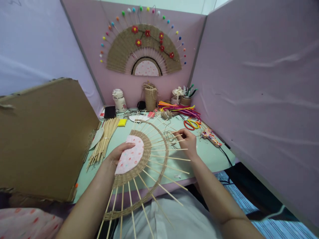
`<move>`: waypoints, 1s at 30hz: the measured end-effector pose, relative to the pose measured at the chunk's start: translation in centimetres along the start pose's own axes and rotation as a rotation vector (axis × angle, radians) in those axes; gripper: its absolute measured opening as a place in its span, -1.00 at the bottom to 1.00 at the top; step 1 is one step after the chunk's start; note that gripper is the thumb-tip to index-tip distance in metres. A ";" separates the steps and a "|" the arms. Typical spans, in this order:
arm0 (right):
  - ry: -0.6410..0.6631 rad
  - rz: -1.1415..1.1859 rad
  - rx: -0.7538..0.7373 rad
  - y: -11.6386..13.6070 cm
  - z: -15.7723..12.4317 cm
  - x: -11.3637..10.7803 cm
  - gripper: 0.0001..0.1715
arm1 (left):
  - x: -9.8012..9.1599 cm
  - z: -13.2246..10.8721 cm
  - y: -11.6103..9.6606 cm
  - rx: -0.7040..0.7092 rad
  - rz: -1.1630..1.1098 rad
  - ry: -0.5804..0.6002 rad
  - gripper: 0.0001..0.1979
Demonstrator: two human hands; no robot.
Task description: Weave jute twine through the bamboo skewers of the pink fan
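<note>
A half-round woven fan frame (147,151) of thin wooden sticks and twine is held up over the table, tilted. Its centre is a white half-disc (131,157) with a pink pattern, ringed by a tight twine band. My left hand (121,152) grips this half-disc, thumb on the face and the other fingers mostly hidden behind. An outer twine arc (166,149) crosses the spread sticks. At the sticks' right ends my right hand (186,141) pinches with thumb and forefinger; what lies between them is too small to make out. Loose twine (171,137) tangles beside those fingers.
A bundle of sticks (106,136) lies left, beside a large cardboard sheet (47,139). Scissors (191,124), colourful pipe cleaners (178,108) and a glue gun (211,136) lie right. Behind stand a jar (119,100) and twine-wrapped cup (151,98). A finished fan (119,49) hangs above.
</note>
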State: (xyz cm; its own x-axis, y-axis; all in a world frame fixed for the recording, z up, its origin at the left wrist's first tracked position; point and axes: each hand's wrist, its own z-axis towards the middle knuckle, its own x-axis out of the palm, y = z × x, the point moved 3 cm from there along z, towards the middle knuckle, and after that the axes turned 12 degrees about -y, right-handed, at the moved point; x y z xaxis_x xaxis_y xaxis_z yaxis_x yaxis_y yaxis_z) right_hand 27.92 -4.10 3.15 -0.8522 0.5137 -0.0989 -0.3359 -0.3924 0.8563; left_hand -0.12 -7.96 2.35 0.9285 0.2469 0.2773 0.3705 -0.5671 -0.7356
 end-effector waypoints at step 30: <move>0.210 0.111 0.117 -1.7 1.1 2.9 -0.67 | 1.3 -0.2 1.2 -0.072 0.076 0.128 -0.87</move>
State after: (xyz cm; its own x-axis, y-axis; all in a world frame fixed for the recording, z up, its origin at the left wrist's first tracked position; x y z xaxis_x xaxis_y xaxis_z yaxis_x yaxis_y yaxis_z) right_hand 26.49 -1.12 1.92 -0.9499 0.2983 -0.0937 -0.1976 -0.3405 0.9192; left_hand 1.50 -8.47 1.99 0.9476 0.1015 0.3030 0.2959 -0.6366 -0.7122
